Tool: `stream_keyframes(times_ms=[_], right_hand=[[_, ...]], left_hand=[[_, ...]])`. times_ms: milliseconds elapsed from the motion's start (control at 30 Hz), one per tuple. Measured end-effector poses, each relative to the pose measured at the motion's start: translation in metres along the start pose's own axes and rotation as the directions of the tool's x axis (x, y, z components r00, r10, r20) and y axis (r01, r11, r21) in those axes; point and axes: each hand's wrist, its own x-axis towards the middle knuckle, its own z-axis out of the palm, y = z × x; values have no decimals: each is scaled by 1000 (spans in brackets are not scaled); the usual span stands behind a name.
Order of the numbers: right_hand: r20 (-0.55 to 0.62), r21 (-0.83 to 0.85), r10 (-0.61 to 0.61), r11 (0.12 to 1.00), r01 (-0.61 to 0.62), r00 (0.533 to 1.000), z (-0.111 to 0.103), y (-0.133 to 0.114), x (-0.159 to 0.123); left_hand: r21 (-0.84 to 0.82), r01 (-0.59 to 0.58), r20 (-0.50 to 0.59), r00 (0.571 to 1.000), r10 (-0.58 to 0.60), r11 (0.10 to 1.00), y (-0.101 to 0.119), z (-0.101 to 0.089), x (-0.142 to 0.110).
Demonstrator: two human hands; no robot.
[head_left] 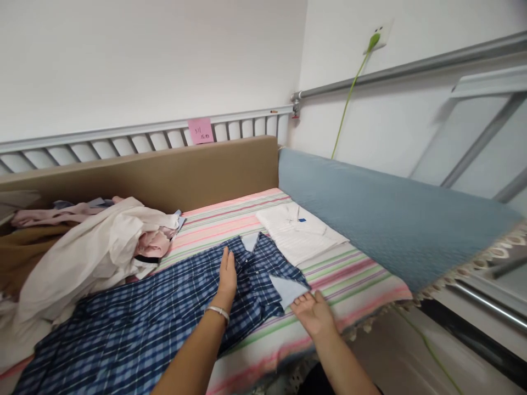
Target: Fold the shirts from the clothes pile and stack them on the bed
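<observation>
The person's left forearm and right forearm are closest, reaching in from the near side of the blue plaid shirt. Far behind the plaid shirt rises a white wall. Under the plaid shirt spreads a striped sheet; beyond it stands a long brown board, and to its right leans a blue quilted cover. The plaid shirt itself lies lengthwise across the sheet, buttons up, its collar end toward the right. A heap of clothes, white on top, sits along its far left side, overlapping it. A white folded garment lies just past its collar end.

Over the plaid shirt's upper part, the left hand stands edge-on, fingers straight and pressed together; I cannot tell whether it touches the fabric. At the shirt's near right corner, the right hand is turned palm up, fingers extended close together at the edge of a pale blue panel, thumb apart; contact is unclear. Well behind the shirt, a pink note hangs on a railing.
</observation>
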Motion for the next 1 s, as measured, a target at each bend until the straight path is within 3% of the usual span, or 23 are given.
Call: stream_keyframes(times_ms=[100,200,433,633,767,833,867,933,1000], right_hand=[[35,11,62,998,-63,997,6,-1,9],[49,-135,95,987,-88,994,15,-5,19],[92,-349,168,929,-126,982,60,-12,42],[114,-418,-48,904,91,992,79,3,60],[230,-490,-108,846,212,967,112,14,43],[338,-595,-164,726,346,927,138,31,24],[401,-668,-185,612,424,897,152,43,14],[544,-773,-163,285,567,823,175,75,-6],[652,-758,-14,-50,651,758,188,112,-23]], left_hand=[[-28,41,-36,998,-42,999,-10,12,4],[-50,50,-65,996,-54,997,-16,20,5],[-150,68,-116,989,-86,986,-20,32,15],[-210,113,-129,981,-142,971,-41,34,18],[-413,169,-71,974,-217,895,-34,29,22],[-521,238,-2,960,-280,820,-24,15,23],[-546,281,49,951,-305,789,-20,2,22],[-549,378,163,923,-348,745,-14,-31,19],[-498,441,229,897,-378,746,-13,-72,13]])
